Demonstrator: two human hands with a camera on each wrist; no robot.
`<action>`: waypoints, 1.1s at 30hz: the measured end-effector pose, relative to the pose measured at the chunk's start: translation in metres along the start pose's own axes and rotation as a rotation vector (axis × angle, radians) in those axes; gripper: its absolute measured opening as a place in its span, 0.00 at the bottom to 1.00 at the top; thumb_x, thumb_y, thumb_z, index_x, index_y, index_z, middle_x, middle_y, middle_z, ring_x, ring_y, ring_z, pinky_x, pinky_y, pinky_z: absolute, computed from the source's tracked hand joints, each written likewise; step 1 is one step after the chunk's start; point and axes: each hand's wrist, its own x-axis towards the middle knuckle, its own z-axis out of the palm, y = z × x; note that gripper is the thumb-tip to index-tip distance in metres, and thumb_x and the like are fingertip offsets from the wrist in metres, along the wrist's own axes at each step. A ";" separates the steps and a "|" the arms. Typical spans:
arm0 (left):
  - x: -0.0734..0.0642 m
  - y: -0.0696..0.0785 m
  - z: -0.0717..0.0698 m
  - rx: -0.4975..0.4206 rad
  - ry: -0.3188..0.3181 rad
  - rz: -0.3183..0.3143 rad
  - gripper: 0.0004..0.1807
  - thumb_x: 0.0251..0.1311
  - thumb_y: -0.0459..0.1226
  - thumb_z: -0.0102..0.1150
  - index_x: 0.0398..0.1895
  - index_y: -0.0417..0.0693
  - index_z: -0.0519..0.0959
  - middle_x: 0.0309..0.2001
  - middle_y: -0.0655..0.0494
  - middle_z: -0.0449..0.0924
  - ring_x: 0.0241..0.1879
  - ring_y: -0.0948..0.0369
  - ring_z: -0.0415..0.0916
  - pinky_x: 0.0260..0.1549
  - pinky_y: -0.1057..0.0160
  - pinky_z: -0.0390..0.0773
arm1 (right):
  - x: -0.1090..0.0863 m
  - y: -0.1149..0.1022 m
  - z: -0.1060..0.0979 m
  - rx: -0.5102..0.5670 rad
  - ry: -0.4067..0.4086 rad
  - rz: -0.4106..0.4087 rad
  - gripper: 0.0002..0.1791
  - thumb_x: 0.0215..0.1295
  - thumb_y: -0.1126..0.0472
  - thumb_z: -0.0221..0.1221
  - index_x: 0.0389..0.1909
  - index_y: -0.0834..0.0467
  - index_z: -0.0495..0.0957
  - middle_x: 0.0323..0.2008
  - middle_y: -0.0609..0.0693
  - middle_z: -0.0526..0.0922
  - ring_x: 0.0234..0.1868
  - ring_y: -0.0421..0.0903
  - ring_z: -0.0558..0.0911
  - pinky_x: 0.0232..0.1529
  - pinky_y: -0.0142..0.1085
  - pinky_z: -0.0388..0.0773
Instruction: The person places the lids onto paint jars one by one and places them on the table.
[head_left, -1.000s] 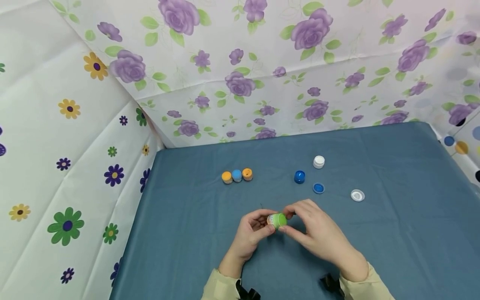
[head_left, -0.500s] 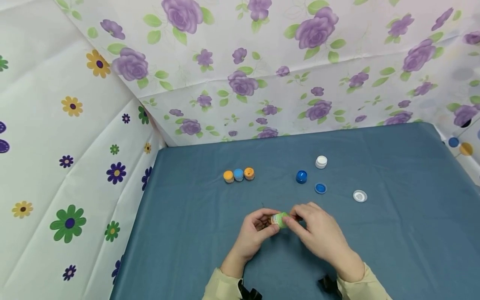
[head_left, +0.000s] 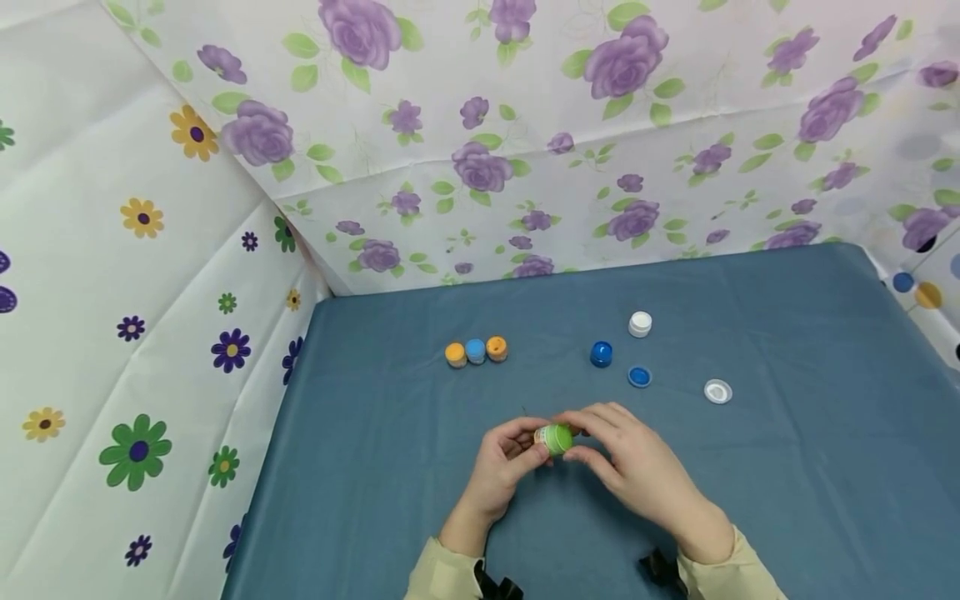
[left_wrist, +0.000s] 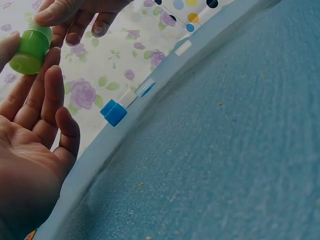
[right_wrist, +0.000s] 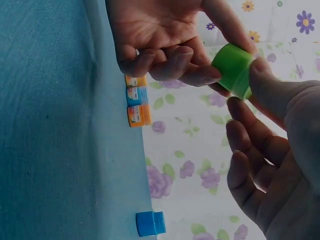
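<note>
A small green paint jar [head_left: 553,439] is held on its side above the cloth, between both hands. My left hand [head_left: 492,473] pinches the jar's body between thumb and fingers. On the lid end, my right hand [head_left: 647,468] grips the green lid [left_wrist: 42,29] with its thumb on one side and fingers on the other. In the right wrist view the thumb lies at the ridged lid edge, and the jar's green base [right_wrist: 231,62] faces the left palm. The lid is on the jar.
Beyond the hands stand two orange-topped jars [head_left: 455,356] with a light-blue-topped jar [head_left: 476,351] between them. To the right are a dark blue jar [head_left: 601,354], a white jar [head_left: 640,324], a blue lid [head_left: 639,377] and a white lid [head_left: 717,392]. Flowered sheets [head_left: 420,167] hang behind.
Half a second ago my right thumb lay across the lid. Now it has moved back to the lid's near side, and more of the green lid shows. The left hand keeps its hold.
</note>
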 end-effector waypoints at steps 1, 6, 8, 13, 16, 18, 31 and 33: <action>-0.001 -0.001 0.000 -0.001 -0.009 0.011 0.27 0.76 0.39 0.65 0.60 0.18 0.75 0.46 0.59 0.87 0.40 0.64 0.83 0.41 0.59 0.85 | 0.000 -0.001 0.000 -0.011 0.001 0.002 0.25 0.68 0.55 0.73 0.65 0.43 0.81 0.54 0.37 0.84 0.51 0.38 0.80 0.46 0.39 0.81; -0.002 -0.003 0.000 -0.015 -0.018 0.058 0.24 0.76 0.38 0.66 0.58 0.21 0.76 0.46 0.59 0.87 0.41 0.66 0.84 0.41 0.63 0.85 | 0.000 -0.006 0.005 -0.050 -0.020 0.044 0.21 0.71 0.53 0.69 0.63 0.47 0.81 0.49 0.38 0.84 0.47 0.37 0.79 0.43 0.39 0.80; -0.002 -0.003 0.001 -0.026 -0.006 0.063 0.22 0.75 0.37 0.67 0.57 0.24 0.78 0.47 0.58 0.88 0.42 0.65 0.84 0.42 0.65 0.85 | 0.001 -0.008 0.007 -0.049 -0.031 0.057 0.20 0.72 0.53 0.68 0.63 0.48 0.80 0.46 0.37 0.83 0.45 0.36 0.77 0.42 0.39 0.79; -0.002 -0.002 0.002 -0.038 0.021 0.055 0.23 0.73 0.37 0.69 0.56 0.23 0.77 0.46 0.59 0.88 0.43 0.66 0.85 0.42 0.68 0.84 | 0.001 -0.010 0.010 -0.041 -0.041 0.073 0.19 0.74 0.55 0.65 0.63 0.48 0.78 0.42 0.36 0.80 0.40 0.35 0.72 0.38 0.36 0.76; -0.002 0.000 0.003 -0.031 0.027 0.049 0.28 0.72 0.39 0.70 0.56 0.17 0.74 0.47 0.60 0.88 0.43 0.66 0.85 0.41 0.69 0.84 | 0.001 -0.011 0.011 -0.041 -0.045 0.080 0.19 0.74 0.55 0.65 0.63 0.48 0.78 0.42 0.35 0.80 0.38 0.35 0.71 0.37 0.35 0.75; -0.002 0.000 0.004 -0.028 0.028 0.047 0.30 0.72 0.40 0.71 0.56 0.16 0.73 0.47 0.60 0.88 0.43 0.66 0.84 0.41 0.69 0.83 | 0.000 -0.011 0.011 -0.042 -0.049 0.087 0.19 0.74 0.55 0.65 0.63 0.48 0.78 0.42 0.35 0.80 0.38 0.34 0.71 0.37 0.35 0.74; 0.000 -0.002 0.003 0.046 0.026 0.032 0.22 0.73 0.36 0.68 0.61 0.26 0.78 0.47 0.61 0.88 0.41 0.67 0.82 0.39 0.68 0.81 | -0.003 -0.009 0.006 -0.039 -0.045 0.071 0.22 0.77 0.55 0.64 0.69 0.45 0.79 0.54 0.40 0.85 0.51 0.40 0.83 0.49 0.41 0.83; 0.000 -0.002 0.003 0.070 0.010 0.037 0.23 0.73 0.37 0.68 0.63 0.27 0.78 0.46 0.61 0.87 0.41 0.67 0.81 0.39 0.67 0.81 | -0.003 -0.008 0.004 -0.039 -0.045 0.062 0.23 0.77 0.55 0.64 0.70 0.44 0.79 0.51 0.38 0.85 0.48 0.38 0.82 0.46 0.41 0.82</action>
